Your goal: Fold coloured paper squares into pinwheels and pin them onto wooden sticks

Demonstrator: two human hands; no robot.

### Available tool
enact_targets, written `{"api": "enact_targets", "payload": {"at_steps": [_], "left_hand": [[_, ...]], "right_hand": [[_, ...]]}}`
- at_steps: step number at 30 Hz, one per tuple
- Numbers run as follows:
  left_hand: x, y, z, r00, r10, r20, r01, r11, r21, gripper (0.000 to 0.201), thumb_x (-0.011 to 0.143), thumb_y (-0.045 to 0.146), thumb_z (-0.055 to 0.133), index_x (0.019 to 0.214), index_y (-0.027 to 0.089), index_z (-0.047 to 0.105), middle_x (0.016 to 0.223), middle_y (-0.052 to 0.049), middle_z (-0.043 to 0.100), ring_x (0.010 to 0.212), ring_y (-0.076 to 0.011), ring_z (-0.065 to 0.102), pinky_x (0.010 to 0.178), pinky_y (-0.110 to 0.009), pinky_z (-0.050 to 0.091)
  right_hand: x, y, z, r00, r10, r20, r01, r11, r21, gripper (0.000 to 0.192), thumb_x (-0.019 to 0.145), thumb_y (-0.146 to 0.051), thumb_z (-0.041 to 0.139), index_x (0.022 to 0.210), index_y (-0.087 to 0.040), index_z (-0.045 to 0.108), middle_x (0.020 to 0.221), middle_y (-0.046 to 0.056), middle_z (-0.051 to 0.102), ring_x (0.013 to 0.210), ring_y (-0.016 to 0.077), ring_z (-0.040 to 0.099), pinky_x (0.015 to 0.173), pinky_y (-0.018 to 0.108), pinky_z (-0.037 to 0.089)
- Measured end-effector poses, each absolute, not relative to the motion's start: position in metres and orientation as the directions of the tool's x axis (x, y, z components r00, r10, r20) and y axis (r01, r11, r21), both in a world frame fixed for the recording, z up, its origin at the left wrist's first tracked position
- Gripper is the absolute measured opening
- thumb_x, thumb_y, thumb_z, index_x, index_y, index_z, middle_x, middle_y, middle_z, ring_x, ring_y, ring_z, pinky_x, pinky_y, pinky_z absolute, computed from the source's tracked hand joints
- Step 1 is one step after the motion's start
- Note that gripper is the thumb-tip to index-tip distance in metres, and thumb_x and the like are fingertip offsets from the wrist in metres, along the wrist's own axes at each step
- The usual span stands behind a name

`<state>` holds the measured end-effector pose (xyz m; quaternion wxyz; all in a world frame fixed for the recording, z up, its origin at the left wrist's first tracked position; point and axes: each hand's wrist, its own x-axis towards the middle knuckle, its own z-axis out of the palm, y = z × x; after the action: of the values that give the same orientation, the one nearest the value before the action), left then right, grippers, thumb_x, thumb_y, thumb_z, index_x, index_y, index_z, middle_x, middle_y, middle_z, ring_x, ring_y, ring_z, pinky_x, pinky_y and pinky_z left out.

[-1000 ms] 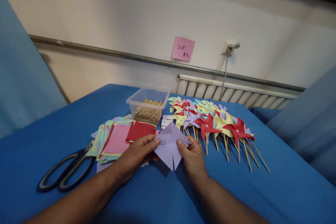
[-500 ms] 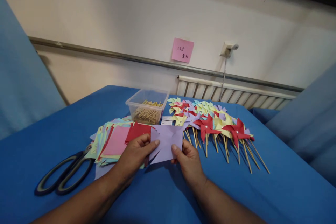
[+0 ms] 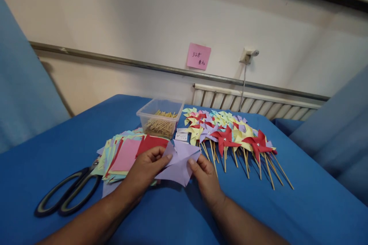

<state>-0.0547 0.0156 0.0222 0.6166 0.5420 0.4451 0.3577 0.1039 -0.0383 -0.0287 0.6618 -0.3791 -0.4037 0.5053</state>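
A lilac paper square [image 3: 179,162] with cut slits is pinched between both hands just above the blue table cover [image 3: 301,214]. The left hand [image 3: 143,172] grips its left edge with thumb on top and fingers curled beneath; the right hand [image 3: 205,178] grasps its lower right edge the same way. How many slits are cut cannot be made out.

Just left of the hands, a fanned stack of coloured paper squares [image 3: 123,155] is partly hidden by the left hand, with a red sheet uppermost. Black-handled scissors [image 3: 66,195] lie beside the stack, their blades tucked under it.

Behind the paper, a clear plastic tub [image 3: 159,116] is filled with wooden sticks. Small white labels [image 3: 181,134] lie beside it; their print is too small to read. To the right, finished paper pinwheels [image 3: 230,134] on sticks are laid in overlapping rows.

On the wall, a pink sticky note [image 3: 198,56] bears "32" followed by handwriting that cannot be deciphered.
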Motion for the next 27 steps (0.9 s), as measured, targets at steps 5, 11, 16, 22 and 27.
{"api": "enact_targets", "payload": {"at_steps": [5, 11, 16, 22, 27], "left_hand": [[-0.058, 0.018, 0.020, 0.448, 0.884, -0.133, 0.106, 0.096, 0.990, 0.027, 0.071, 0.041, 0.071, 0.072, 0.016, 0.059, 0.057, 0.004, 0.058, 0.045, -0.0087, 0.047, 0.044, -0.021, 0.032], [-0.057, 0.017, 0.024, 0.409, 0.891, -0.196, 0.108, 0.166, 0.980, 0.030, 0.069, 0.044, 0.071, 0.072, 0.017, 0.060, 0.057, 0.003, 0.059, 0.045, -0.0100, 0.049, 0.044, -0.021, 0.033], [-0.055, 0.013, 0.026, 0.408, 0.892, -0.196, -0.033, 0.229, 0.973, 0.034, 0.079, 0.051, 0.059, 0.080, 0.017, 0.062, 0.062, 0.000, 0.060, 0.052, -0.0121, 0.052, 0.047, -0.022, 0.036], [-0.053, 0.008, 0.023, 0.517, 0.837, -0.178, -0.112, 0.272, 0.956, 0.045, 0.081, 0.058, 0.050, 0.081, 0.017, 0.067, 0.067, -0.004, 0.064, 0.060, -0.0165, 0.054, 0.051, -0.026, 0.039], [-0.051, 0.004, 0.026, 0.607, 0.775, -0.176, -0.067, 0.271, 0.960, 0.038, 0.075, 0.051, 0.063, 0.087, 0.015, 0.070, 0.073, -0.007, 0.069, 0.067, -0.0203, 0.059, 0.063, -0.030, 0.045]], "right_hand": [[0.112, -0.035, -0.033, 0.258, 0.963, 0.083, -0.366, 0.176, -0.914, 0.032, 0.080, -0.048, 0.063, 0.077, -0.016, 0.063, 0.065, 0.000, 0.058, 0.057, 0.0122, 0.049, 0.054, 0.023, 0.039], [0.110, -0.033, -0.035, 0.254, 0.967, 0.039, -0.351, 0.130, -0.927, 0.029, 0.073, -0.043, 0.071, 0.068, -0.017, 0.061, 0.053, -0.005, 0.053, 0.047, 0.0083, 0.041, 0.046, 0.020, 0.031], [0.110, -0.030, -0.035, 0.311, 0.949, 0.049, -0.312, 0.151, -0.938, 0.029, 0.072, -0.043, 0.072, 0.069, -0.017, 0.062, 0.054, -0.004, 0.054, 0.047, 0.0080, 0.043, 0.046, 0.020, 0.034], [0.115, -0.028, -0.037, 0.380, 0.924, 0.048, -0.286, 0.166, -0.944, 0.030, 0.073, -0.044, 0.071, 0.071, -0.016, 0.061, 0.056, -0.004, 0.053, 0.048, 0.0076, 0.042, 0.046, 0.019, 0.034], [0.115, -0.028, -0.036, 0.401, 0.915, 0.045, -0.279, 0.168, -0.945, 0.030, 0.073, -0.044, 0.071, 0.071, -0.016, 0.060, 0.056, -0.004, 0.052, 0.049, 0.0076, 0.042, 0.046, 0.019, 0.034]]}}
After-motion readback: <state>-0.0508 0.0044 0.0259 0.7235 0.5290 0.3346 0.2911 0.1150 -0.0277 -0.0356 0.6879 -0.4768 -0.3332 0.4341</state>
